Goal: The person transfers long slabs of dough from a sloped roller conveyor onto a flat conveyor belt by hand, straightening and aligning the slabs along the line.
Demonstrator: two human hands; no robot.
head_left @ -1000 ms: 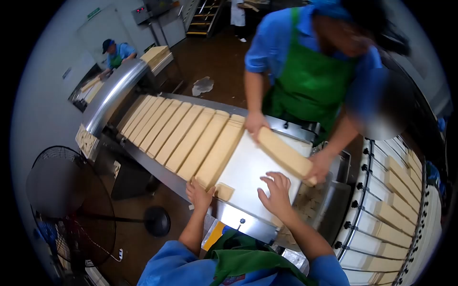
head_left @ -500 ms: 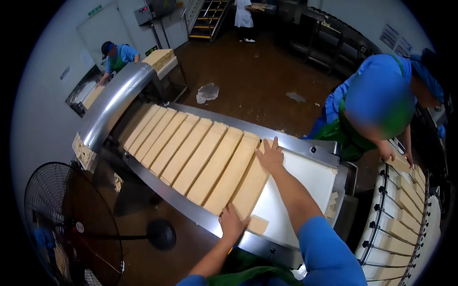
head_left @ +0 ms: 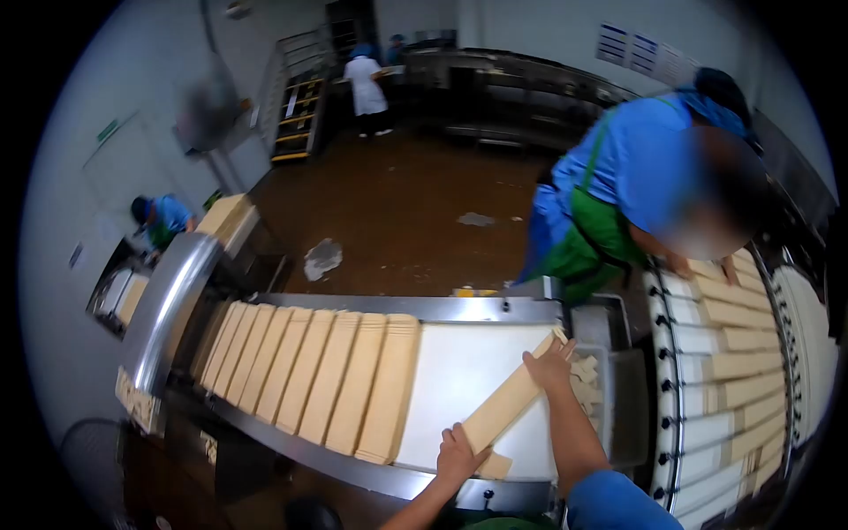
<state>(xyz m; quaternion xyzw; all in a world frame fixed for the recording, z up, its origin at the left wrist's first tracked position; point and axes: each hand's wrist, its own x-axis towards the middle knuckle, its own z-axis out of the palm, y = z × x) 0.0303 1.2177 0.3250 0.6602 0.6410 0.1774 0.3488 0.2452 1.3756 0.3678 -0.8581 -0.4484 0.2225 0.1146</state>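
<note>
Between my two hands is a long, narrow stack of pale beige sheets (head_left: 506, 408), lying at a slant over the white belt (head_left: 455, 367). My left hand (head_left: 460, 456) is closed around its near end, and my right hand (head_left: 552, 365) grips the far end, where a few sheet edges stick out. Under the near end, beside my left hand, a small loose beige piece (head_left: 496, 465) rests on the belt. Several like stacks (head_left: 349, 384) lie side by side on the left part of the belt, a gap away from the held one.
A curved metal hood (head_left: 172, 305) covers the belt's left end. Bins with beige scraps (head_left: 583, 380) stand past its right end. Farther right, a person in a green apron (head_left: 601, 221) leans over a second conveyor (head_left: 676, 397) with divided stacks. Two more people work farther back.
Both hands have drawn the end stack rightward, away from the row, and turned it to a slant. The view has swung right, and the co-worker at right has shifted.
</note>
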